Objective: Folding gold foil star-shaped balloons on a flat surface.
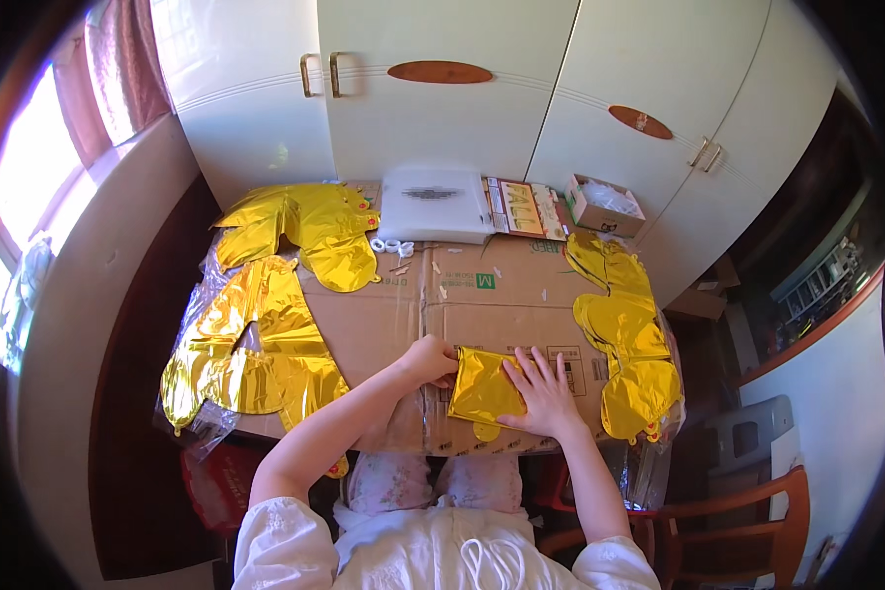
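A gold foil balloon (485, 385), folded flat into a rough square, lies near the front edge of the cardboard-covered table (383, 324). My left hand (430, 362) is closed at the upper left corner of the folded foil, its fingertips partly hidden. Across the right side of the foil, my right hand (544, 398) rests flat with fingers spread. A small round gold tab (486, 431) sticks out below the folded piece.
Letter-shaped gold foil balloons lie at the left (256, 344), the back left (300, 226) and along the right side (624, 334). At the back are a white box (435, 205), a printed sheet (526, 208) and a small open carton (605, 206). White tape rolls (391, 246) sit nearby.
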`<move>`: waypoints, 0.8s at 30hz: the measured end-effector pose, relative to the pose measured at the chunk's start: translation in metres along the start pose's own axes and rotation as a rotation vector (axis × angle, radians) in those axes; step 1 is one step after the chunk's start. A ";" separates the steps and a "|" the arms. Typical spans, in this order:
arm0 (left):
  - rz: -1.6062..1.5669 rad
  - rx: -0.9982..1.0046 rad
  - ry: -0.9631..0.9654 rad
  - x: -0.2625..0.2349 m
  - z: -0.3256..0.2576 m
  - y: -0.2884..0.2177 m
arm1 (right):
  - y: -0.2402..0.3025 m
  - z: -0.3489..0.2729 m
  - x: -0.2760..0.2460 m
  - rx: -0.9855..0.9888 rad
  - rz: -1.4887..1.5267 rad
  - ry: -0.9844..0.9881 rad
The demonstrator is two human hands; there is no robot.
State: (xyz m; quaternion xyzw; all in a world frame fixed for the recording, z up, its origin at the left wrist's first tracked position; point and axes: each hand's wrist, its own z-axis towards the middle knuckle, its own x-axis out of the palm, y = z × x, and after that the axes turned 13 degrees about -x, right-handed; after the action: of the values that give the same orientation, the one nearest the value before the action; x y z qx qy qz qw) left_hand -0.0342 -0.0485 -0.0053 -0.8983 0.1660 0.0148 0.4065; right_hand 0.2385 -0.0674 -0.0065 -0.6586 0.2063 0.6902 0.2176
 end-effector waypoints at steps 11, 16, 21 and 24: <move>0.074 0.042 -0.076 0.003 -0.015 -0.001 | 0.000 0.001 0.001 -0.005 0.004 0.008; 0.045 0.034 0.068 0.004 -0.018 0.005 | 0.001 0.001 -0.003 -0.002 0.033 0.005; 0.121 0.041 -0.014 0.005 -0.013 0.009 | 0.001 0.001 -0.003 -0.006 0.031 0.012; 0.166 0.039 -0.060 0.007 -0.015 0.009 | 0.001 0.001 -0.004 -0.002 0.034 0.019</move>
State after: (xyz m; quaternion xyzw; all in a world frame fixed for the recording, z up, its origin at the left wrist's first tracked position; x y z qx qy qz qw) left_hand -0.0323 -0.0669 -0.0024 -0.8724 0.2281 0.0721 0.4262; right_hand 0.2370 -0.0678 -0.0020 -0.6618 0.2187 0.6876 0.2032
